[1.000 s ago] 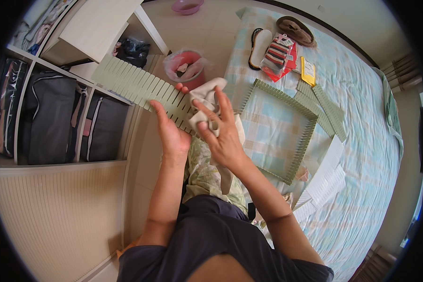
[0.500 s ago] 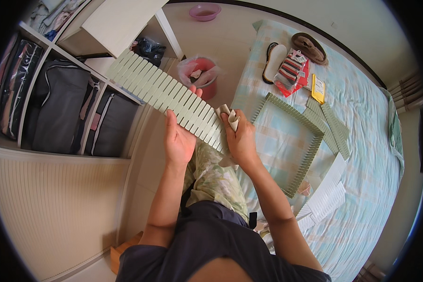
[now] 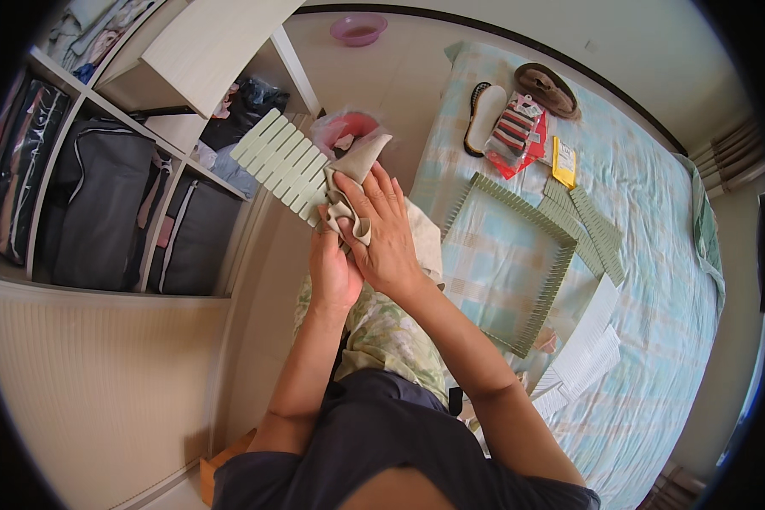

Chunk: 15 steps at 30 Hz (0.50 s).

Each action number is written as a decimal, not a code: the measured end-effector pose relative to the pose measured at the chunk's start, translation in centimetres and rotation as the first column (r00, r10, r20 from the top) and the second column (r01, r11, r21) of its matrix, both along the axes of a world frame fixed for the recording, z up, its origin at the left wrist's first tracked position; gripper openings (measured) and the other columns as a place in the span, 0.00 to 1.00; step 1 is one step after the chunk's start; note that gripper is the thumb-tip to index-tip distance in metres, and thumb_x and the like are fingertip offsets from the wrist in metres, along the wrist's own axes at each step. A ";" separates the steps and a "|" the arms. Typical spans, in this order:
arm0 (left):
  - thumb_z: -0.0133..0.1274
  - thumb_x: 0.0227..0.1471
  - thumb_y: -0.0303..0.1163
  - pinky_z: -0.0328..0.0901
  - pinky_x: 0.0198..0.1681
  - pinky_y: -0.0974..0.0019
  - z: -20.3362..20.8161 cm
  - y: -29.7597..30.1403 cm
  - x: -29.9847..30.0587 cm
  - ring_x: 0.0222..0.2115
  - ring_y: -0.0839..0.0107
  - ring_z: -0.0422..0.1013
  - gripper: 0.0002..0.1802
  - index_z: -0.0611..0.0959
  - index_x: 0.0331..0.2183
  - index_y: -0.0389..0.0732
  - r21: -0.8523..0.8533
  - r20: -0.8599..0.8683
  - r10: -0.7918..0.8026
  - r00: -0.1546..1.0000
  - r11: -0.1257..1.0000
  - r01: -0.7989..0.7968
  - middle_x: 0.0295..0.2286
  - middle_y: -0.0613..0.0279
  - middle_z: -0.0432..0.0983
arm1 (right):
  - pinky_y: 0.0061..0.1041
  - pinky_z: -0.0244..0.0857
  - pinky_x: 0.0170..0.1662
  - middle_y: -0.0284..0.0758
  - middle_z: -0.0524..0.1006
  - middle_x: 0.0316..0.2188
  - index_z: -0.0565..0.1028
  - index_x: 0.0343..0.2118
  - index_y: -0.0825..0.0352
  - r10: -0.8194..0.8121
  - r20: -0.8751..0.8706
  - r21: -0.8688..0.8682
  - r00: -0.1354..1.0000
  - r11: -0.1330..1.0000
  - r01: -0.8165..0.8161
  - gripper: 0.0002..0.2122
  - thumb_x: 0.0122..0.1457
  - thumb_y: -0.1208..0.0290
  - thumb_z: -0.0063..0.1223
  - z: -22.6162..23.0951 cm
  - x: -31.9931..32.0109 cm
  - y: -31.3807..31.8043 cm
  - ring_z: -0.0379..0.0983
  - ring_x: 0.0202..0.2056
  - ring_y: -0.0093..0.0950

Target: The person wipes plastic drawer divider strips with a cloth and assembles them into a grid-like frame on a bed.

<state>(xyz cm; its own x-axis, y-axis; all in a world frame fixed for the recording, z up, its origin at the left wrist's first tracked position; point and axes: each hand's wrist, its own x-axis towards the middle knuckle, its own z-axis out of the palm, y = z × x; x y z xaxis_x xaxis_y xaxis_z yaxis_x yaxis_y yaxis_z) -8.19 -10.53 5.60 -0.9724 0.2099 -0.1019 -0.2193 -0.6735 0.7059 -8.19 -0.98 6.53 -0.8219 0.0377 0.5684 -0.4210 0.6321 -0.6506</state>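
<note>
Left hand [image 3: 333, 272] grips the near end of a pale green slotted strip [image 3: 282, 166], steadying it above the lap; right hand [image 3: 381, 228] presses a beige cloth [image 3: 354, 174] against it, left of the bed [image 3: 654, 255].

Bedroom at home.
Bed [image 3: 654, 255] w/ checked sheet, open shelf unit [image 3: 187, 68] w/ storage bags [image 3: 93, 212] & clothes, curtains [image 3: 731, 153] by wall.

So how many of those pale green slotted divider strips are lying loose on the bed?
2, side by side at the right corner of the green frame: one strip and another strip. More may be hidden.
</note>
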 end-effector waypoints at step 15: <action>0.50 0.59 0.33 0.59 0.54 0.63 2.7 -8.0 -4.0 0.49 0.72 0.63 0.31 0.57 0.59 0.41 -0.245 -0.289 0.270 0.918 0.907 -0.344 0.51 0.61 0.65 | 0.21 0.65 0.29 0.33 0.77 0.29 0.72 0.42 0.69 0.383 0.184 -0.734 0.905 0.666 -0.133 0.17 0.66 0.57 0.40 4.3 -9.6 1.0 0.70 0.26 0.17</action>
